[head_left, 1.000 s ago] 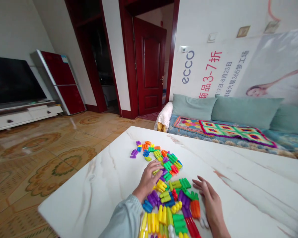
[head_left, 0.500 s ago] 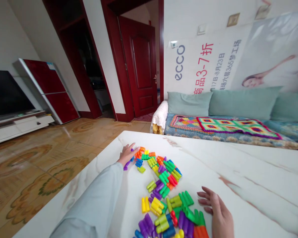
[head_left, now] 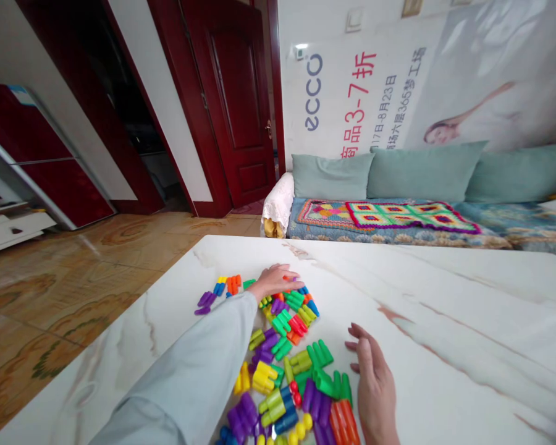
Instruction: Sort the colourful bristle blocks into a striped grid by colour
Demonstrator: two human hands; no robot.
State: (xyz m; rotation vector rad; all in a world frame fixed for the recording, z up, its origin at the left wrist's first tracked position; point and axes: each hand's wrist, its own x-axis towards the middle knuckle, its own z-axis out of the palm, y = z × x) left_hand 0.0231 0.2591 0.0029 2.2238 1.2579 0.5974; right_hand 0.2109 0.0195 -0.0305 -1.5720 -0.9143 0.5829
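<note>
Colourful plastic blocks shaped like joined rounded pegs lie in a long winding cluster on the table. My left hand point(head_left: 277, 280) reaches over the far end of the cluster, fingers stretched out above orange and blue blocks point(head_left: 311, 304); its palm hides some pieces. On the table right of the near end is my right hand point(head_left: 374, 384), fingers apart and holding nothing. It is close to the green blocks point(head_left: 321, 353) and the orange block point(head_left: 344, 423). Purple blocks point(head_left: 206, 301) and an orange block point(head_left: 234, 284) lie left of my left hand.
The white marbled table point(head_left: 445, 346) has its left edge running diagonally beside the tiled floor point(head_left: 102, 272). Beyond it stand a sofa with green cushions point(head_left: 421, 173) and a crocheted cover point(head_left: 412, 216). A dark red door point(head_left: 236, 111) is behind.
My left hand has moved right, from the purple blocks at the far left to above the cluster's far end. The camera has turned right. My right hand stays beside the near blocks.
</note>
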